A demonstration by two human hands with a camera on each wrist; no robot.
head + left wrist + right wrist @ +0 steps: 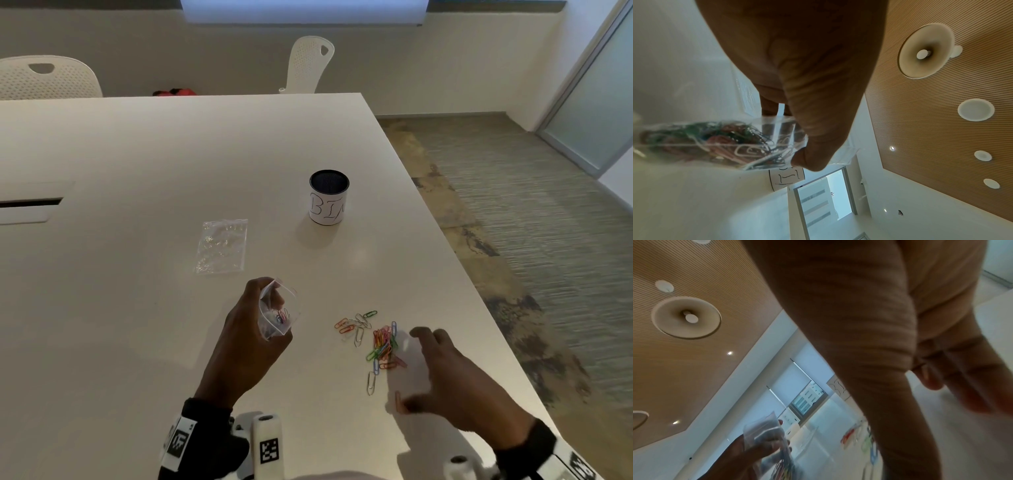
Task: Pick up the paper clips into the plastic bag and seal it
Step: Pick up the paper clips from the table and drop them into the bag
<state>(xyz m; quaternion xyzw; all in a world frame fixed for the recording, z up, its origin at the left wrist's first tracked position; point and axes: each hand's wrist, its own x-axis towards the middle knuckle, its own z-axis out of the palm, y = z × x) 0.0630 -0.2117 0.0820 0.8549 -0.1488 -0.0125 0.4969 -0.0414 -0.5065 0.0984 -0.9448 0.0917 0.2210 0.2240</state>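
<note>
My left hand [260, 318] grips a small clear plastic bag [278, 310] above the table, its mouth held open toward the right. Several coloured paper clips [719, 141] lie inside the bag [777, 129], which my thumb [813, 129] pinches. A loose pile of coloured paper clips [380, 339] lies on the white table [137, 308] to the right of the bag. My right hand [442, 370] hovers just right of the pile, fingers spread and relaxed, holding nothing. In the right wrist view the bag [766, 430] shows at lower left.
A second clear plastic bag [222, 246] lies flat farther back on the table. A dark cup with a white paper label [329, 198] stands behind the pile. The table's right edge runs close to my right hand. White chairs [310, 63] stand at the far side.
</note>
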